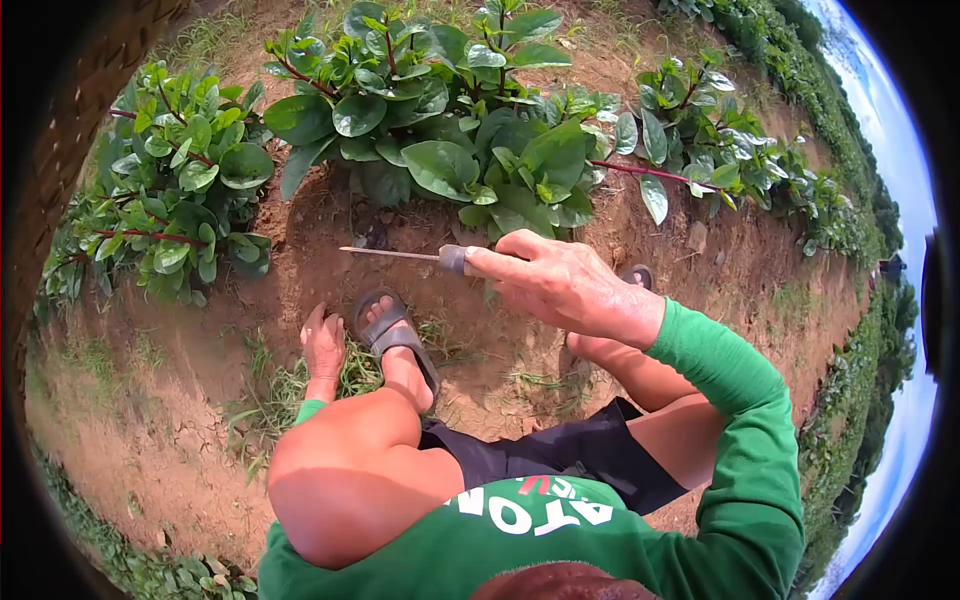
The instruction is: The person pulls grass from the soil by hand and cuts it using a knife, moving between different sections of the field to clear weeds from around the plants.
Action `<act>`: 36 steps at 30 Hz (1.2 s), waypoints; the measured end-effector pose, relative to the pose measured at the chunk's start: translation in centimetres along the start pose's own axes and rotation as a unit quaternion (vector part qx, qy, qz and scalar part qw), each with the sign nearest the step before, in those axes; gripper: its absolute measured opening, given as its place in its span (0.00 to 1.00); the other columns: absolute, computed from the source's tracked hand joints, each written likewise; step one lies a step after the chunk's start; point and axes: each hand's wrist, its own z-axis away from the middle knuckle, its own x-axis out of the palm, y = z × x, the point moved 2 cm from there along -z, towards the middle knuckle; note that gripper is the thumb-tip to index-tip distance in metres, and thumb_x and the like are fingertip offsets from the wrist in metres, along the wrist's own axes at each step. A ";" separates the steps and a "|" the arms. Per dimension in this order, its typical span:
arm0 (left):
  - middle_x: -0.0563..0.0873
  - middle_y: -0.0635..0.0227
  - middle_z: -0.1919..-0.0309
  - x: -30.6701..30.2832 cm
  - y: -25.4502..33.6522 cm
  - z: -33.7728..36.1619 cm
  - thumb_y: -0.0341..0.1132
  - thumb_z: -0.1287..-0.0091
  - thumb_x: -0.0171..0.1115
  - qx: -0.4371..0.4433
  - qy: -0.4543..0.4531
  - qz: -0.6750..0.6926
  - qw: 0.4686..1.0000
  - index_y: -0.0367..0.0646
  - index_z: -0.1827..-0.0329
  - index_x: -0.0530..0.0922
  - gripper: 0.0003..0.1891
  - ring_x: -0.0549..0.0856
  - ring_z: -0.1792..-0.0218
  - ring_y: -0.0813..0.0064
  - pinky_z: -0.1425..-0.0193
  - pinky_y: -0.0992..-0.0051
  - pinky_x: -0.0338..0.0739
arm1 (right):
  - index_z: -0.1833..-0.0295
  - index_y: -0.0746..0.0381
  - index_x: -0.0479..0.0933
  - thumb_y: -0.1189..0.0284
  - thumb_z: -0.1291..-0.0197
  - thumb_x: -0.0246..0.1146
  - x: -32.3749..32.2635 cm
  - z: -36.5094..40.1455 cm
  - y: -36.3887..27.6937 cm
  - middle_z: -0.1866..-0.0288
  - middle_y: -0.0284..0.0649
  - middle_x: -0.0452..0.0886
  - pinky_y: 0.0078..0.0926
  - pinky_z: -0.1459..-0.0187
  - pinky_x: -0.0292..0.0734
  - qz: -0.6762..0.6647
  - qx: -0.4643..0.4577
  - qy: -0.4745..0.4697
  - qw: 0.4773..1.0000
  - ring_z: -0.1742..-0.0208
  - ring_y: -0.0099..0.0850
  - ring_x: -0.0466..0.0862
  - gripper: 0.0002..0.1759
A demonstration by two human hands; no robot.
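Observation:
My right hand (pixel 570 285) is closed round the grey handle of a thin pointed tool (pixel 395 253), whose blade points left just in front of the leafy plants (pixel 440 165). Down by the soil, my left hand (pixel 323 345) is beside my sandalled foot, next to some green grass (pixel 360 372). Its fingers point toward the plants and look bent. Whether that hand holds anything is too small to tell.
More leafy plants stand at the left (pixel 185 180) and right (pixel 690 130). A long red stem (pixel 655 172) reaches across between clumps. My other sandalled foot (pixel 637 278) is behind my right hand. Further rows of plants run along the right edge.

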 end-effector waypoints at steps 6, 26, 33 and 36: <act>0.90 0.58 0.52 0.7 -0.1 13.2 0.39 0.27 0.66 -0.065 -0.092 0.043 0.993 0.42 0.54 0.86 0.10 0.86 0.46 0.48 0.43 0.54 0.81 | 0.29 0.50 0.75 0.76 0.41 0.68 -4.7 7.4 -2.8 0.52 0.42 0.80 0.40 0.62 0.85 0.071 0.008 -0.002 0.997 0.59 0.45 0.87 0.32; 0.90 0.58 0.54 -12.6 1.7 16.6 0.37 0.27 0.64 -0.190 -0.254 -0.065 0.946 0.45 0.50 0.86 0.09 0.87 0.47 0.49 0.44 0.55 0.81 | 0.34 0.51 0.82 0.71 0.37 0.67 -6.5 12.2 0.5 0.56 0.45 0.82 0.47 0.49 0.81 0.058 0.017 -0.138 0.989 0.51 0.48 0.86 0.24; 0.90 0.58 0.54 -9.5 0.9 4.6 0.36 0.27 0.63 -0.128 -0.212 -0.059 0.967 0.46 0.49 0.86 0.09 0.87 0.48 0.50 0.44 0.56 0.81 | 0.33 0.59 0.82 0.71 0.38 0.69 -5.5 11.6 0.6 0.53 0.48 0.85 0.45 0.45 0.80 -0.037 0.018 -0.094 0.995 0.49 0.49 0.85 0.26; 0.90 0.58 0.55 -8.5 0.4 -3.2 0.35 0.27 0.62 -0.074 -0.166 -0.045 0.982 0.46 0.48 0.86 0.10 0.88 0.48 0.50 0.45 0.56 0.81 | 0.35 0.61 0.83 0.70 0.40 0.68 -4.3 11.8 2.3 0.52 0.48 0.87 0.44 0.45 0.80 -0.043 0.054 -0.057 0.996 0.48 0.48 0.86 0.26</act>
